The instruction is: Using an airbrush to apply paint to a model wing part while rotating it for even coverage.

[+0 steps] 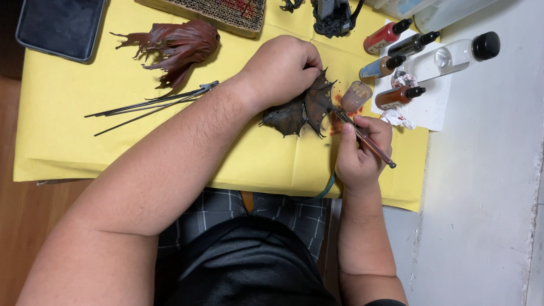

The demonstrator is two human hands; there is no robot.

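Observation:
My left hand (281,68) is closed on the top of a dark, spiky wing-shaped model part (303,107) and holds it over the yellow paper (73,141). My right hand (360,153) grips an airbrush (365,139) with a small cloudy cup (356,95) on top. Its tip points at the wing's right edge. A teal hose (327,187) hangs below the right hand.
A reddish-brown ragged model piece (178,45) and several thin dark rods (150,105) lie to the left. Small paint bottles (396,68) and a clear bottle with a black cap (462,54) rest on white paper at right. A dark tablet (59,25) sits top left, a cardboard block (226,11) behind.

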